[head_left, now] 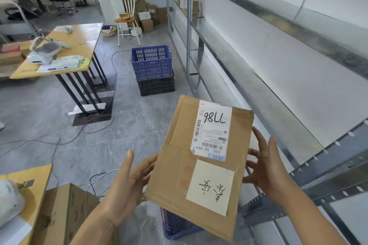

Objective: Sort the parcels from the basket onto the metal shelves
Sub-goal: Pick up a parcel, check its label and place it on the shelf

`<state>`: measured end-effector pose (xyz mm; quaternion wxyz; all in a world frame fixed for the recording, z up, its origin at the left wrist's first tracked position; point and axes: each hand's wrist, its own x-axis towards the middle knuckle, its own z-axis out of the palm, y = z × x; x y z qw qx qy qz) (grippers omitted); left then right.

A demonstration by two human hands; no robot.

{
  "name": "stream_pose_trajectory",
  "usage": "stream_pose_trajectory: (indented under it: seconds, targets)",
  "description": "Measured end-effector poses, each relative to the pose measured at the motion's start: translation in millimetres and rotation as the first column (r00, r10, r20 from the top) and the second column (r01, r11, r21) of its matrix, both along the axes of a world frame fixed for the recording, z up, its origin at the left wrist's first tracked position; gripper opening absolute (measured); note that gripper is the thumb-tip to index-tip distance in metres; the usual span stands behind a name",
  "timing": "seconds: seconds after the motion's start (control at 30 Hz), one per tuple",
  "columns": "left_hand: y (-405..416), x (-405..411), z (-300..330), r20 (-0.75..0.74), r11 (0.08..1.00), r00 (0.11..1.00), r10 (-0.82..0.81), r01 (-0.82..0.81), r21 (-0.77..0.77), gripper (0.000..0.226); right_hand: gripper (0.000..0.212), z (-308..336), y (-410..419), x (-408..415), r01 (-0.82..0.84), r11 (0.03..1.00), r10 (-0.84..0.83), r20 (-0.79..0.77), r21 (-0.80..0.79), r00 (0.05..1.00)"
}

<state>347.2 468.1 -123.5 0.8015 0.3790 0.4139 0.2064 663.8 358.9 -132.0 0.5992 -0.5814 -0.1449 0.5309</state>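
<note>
A flat brown cardboard parcel (179,165) is held between both hands, tilted, with a white shipping label and a pale yellow note on its top face. My left hand (129,181) grips its left edge and my right hand (264,167) grips its right edge. Under the parcel shows part of a blue basket (177,225). The metal shelves (258,89) run along the wall on the right, from close by my right hand to the far end, where several small brown parcels (194,5) stand.
A blue crate stacked on a black crate (152,65) stands on the floor ahead. A yellow table (79,45) with devices and papers is at left. A cardboard box (63,213) sits near my left arm. Cables (59,137) cross the grey floor.
</note>
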Motion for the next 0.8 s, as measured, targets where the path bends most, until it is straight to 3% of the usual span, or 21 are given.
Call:
stream_pose_trajectory:
  seconds: [0.13, 0.27, 0.37, 0.47, 0.6, 0.8]
  targets:
    - [5.5, 4.9, 1.0, 0.027, 0.999, 0.999, 0.042, -0.042, 0.008, 0.08, 0.063, 13.4, 3.6, 6.7, 0.005, 0.999, -0.005, 0.011, 0.038, 1.0]
    - [5.4, 9.5, 0.5, 0.087, 0.979, 0.976, 0.199, -0.202, 0.03, 0.078, 0.083, 10.2, -4.0, 14.9, 0.088, 0.994, -0.091, 0.033, 0.064, 0.995]
    - [1.9, 17.8, -3.4, 0.133, 0.928, 0.926, 0.353, -0.365, 0.075, 0.081, 0.081, 1.2, -13.5, 15.5, 0.088, 0.995, -0.089, 0.011, 0.042, 0.996]
    - [-5.2, 25.8, -3.7, 0.128, 0.892, 0.892, 0.434, -0.446, 0.075, 0.063, 0.098, -10.9, -23.3, 12.0, 0.026, 1.0, -0.025, -0.045, 0.011, 0.999]
    - [-9.7, 22.8, -3.5, 0.039, 0.917, 0.92, 0.391, -0.393, 0.065, 0.067, 0.099, -23.4, -29.5, 12.3, -0.022, 0.999, 0.024, -0.055, 0.036, 0.998]
    - [-19.3, 16.7, -11.7, -0.031, 0.987, 0.986, 0.161, -0.161, 0.007, 0.058, 0.105, -32.9, -36.2, 12.2, -0.05, 0.999, 0.049, -0.059, -0.015, 0.997]
